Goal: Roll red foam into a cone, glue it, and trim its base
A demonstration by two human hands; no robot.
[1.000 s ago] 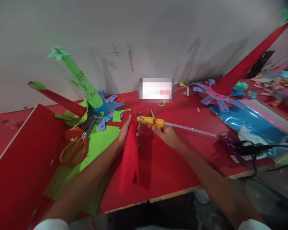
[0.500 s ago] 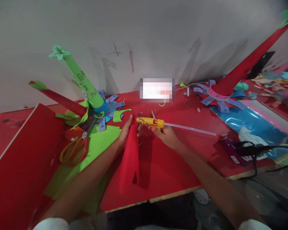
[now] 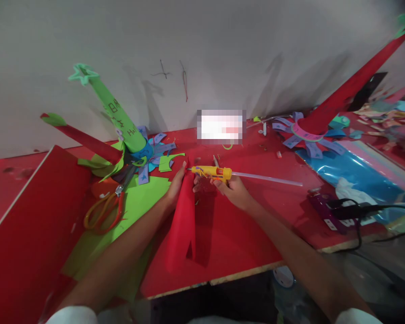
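A rolled red paper cone (image 3: 182, 220) stands out toward me over the table, its wide end nearest. My left hand (image 3: 178, 185) grips the cone near its narrow far end, some fingers showing on the cone's right side. In my right hand (image 3: 234, 191) is a yellow hot glue gun (image 3: 212, 172), its nozzle pointing left at the cone's upper edge, touching or very close to it. A long clear glue stick (image 3: 268, 179) sticks out of the gun's back to the right.
Orange-handled scissors (image 3: 105, 211) lie on green paper (image 3: 145, 198) to the left. Behind them stand a green decorated cone (image 3: 116, 114) and a smaller red one (image 3: 87, 143). At right are a tall red cone (image 3: 351, 90), blue plastic wrap (image 3: 327, 173) and a purple box with black plugs (image 3: 327, 211).
The back of the glue gun and its glue stick have tilted very slightly, the stick's end shifting a little up. My left hand and the red cone look unmoved.
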